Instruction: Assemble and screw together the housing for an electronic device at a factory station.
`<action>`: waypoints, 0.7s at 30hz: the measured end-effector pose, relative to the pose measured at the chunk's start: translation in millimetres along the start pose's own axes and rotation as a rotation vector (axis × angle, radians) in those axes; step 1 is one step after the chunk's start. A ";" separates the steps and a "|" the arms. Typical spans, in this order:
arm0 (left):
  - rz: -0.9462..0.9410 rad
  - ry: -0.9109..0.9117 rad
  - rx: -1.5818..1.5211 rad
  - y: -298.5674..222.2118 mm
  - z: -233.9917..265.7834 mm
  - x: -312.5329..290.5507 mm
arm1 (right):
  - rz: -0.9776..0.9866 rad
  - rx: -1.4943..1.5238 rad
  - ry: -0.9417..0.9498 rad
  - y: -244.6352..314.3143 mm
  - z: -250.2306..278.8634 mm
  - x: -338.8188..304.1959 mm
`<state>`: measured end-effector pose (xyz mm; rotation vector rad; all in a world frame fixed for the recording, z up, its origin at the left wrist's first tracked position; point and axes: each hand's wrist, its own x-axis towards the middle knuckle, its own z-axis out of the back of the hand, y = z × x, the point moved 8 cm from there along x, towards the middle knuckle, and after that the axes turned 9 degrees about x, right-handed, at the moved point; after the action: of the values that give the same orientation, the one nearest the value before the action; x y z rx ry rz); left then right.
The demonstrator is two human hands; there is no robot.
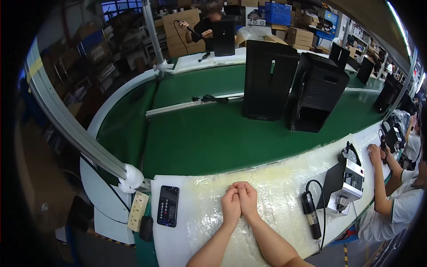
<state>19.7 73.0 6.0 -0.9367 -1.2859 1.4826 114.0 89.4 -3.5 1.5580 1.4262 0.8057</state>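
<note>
My left hand (231, 205) and my right hand (247, 199) rest side by side on the plastic-covered near worktop (200, 231), pressed against each other. The fingers of both are curled in, and no object shows in them. To their left lies a black smartphone (168, 206) with a lit screen. On the right lies a black cylindrical power tool (311, 215) with a looped cable. Beyond it stands a white-cased device (351, 182) with a dark panel and its inside parts showing.
Tall black computer-style cases (270, 80) stand on the green conveyor (195, 142). A power strip (138, 211) is fixed by the metal post (80, 129) on the left. One co-worker (209, 31) works across the line, another (396, 196) sits at the right.
</note>
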 end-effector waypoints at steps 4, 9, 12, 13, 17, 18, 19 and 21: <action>0.050 0.008 -0.052 3.7 -1.9 -2.0 | 0.000 0.000 0.000 -0.1 1.0 -0.2; 0.069 -0.006 -0.092 10.5 -2.2 -2.2 | -0.006 0.003 -0.003 -0.2 -0.3 -0.9; 0.080 0.015 -0.112 7.8 -2.5 -2.2 | 0.001 0.007 0.001 -0.2 -0.6 -0.4; 0.084 0.028 -0.107 9.5 -4.0 -1.9 | 0.009 0.000 -0.001 -0.5 0.9 0.2; 0.054 0.021 -0.020 11.9 -4.0 -0.2 | 0.017 -0.034 0.000 3.3 1.0 0.4; 0.050 0.018 -0.015 11.8 -3.0 0.0 | 0.017 -0.038 0.002 2.8 0.4 0.3; 0.046 0.016 -0.010 11.8 -2.3 0.1 | 0.017 -0.042 0.002 2.4 0.1 0.1; 0.045 0.015 -0.016 12.1 -1.5 0.0 | 0.015 -0.039 0.000 2.0 -0.2 0.0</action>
<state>19.2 73.2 -6.2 -0.9904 -1.2750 1.4991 114.7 89.4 -1.6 1.5410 1.3919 0.8376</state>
